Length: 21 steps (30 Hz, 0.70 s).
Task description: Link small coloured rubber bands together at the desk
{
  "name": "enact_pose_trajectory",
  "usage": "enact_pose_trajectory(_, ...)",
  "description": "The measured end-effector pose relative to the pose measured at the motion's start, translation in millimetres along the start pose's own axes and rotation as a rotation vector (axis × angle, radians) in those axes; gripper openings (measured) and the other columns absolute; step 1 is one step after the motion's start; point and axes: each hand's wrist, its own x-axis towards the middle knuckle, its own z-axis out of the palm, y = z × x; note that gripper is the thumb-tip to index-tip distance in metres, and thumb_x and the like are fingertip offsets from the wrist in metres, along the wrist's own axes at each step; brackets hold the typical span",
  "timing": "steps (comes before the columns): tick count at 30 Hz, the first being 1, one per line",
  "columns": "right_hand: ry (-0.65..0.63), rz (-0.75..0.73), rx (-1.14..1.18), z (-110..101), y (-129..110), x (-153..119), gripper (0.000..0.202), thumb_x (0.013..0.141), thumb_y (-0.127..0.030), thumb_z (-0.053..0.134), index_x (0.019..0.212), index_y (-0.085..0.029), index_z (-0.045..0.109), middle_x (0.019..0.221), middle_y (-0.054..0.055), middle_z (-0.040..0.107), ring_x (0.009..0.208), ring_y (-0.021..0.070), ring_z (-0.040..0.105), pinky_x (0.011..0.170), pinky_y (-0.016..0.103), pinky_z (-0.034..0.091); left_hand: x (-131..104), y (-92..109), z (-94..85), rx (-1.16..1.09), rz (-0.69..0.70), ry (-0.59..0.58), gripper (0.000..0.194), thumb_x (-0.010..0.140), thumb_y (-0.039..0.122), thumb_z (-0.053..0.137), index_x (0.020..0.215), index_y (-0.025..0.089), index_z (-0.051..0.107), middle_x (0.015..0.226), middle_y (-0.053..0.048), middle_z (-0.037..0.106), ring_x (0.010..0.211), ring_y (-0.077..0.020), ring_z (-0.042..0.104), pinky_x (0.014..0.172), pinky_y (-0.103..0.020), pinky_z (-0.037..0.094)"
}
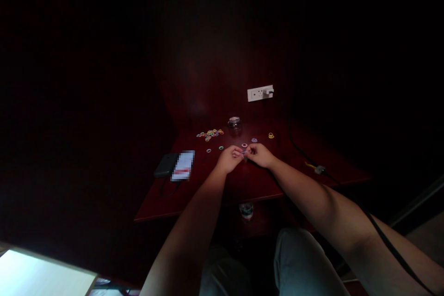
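My left hand (231, 158) and my right hand (260, 155) meet over the table, fingertips pinched together. Between them is a small pale hair tie (244, 152), partly covered by the fingers. Just beyond the fingertips lies a pink hair tie (244, 145). Farther back are a purple hair tie (254, 140) and a yellow one, seemingly looped pieces. Left of my hands lie a green hair tie (221, 148) and a pale one (208, 151). A loose pile of coloured hair ties (210, 134) spreads at the back left.
A clear lidded jar (235, 126) stands at the back of the dark red table (204, 189). To the left are a phone (183, 165) and a black case (166, 165). A wall socket (260, 93) holds a plug. Cable with a connector (319, 170) lies right.
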Motion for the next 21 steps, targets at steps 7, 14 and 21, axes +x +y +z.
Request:
enact_pose_trajectory(7, 0.004, -0.004, 0.037, 1.2, 1.8, 3.3, 0.015, 0.066, -0.028, 0.061, 0.065, -0.013, 0.062, 0.057, 0.000, 0.057, 0.052, 0.0095, 0.046, 0.052, 0.022, 0.036, -2.2, 4.1, 0.0, 0.019, -0.024, -0.018, 0.025, 0.066, 0.012, 0.067, 0.089, 0.012, 0.056, 0.067, 0.001, 0.059, 0.059, -0.0064, 0.054, 0.060, -0.019, 0.043)
enact_pose_trajectory(14, 0.003, -0.022, 0.091, -0.5, -4.4, 2.2, 0.015, 0.065, -0.028, 0.063, 0.064, -0.013, 0.064, 0.060, 0.001, 0.060, 0.056, 0.0111, 0.050, 0.057, 0.024, 0.040, -5.2, 9.3, -0.5, 0.036, -0.021, -0.051, 0.024, 0.068, 0.010, 0.065, 0.090, 0.012, 0.055, 0.069, 0.000, 0.059, 0.061, -0.0070, 0.055, 0.062, -0.021, 0.044)
enact_pose_trajectory(21, 0.004, -0.019, 0.116, -1.4, -6.5, 0.8, 0.019, 0.065, -0.032, 0.065, 0.063, -0.013, 0.064, 0.059, 0.001, 0.059, 0.055, 0.0112, 0.050, 0.053, 0.023, 0.039, -2.8, 6.2, 0.5, -0.013, -0.003, -0.031, 0.019, 0.071, 0.013, 0.064, 0.087, 0.012, 0.055, 0.073, -0.003, 0.061, 0.063, -0.0079, 0.057, 0.061, -0.020, 0.045)
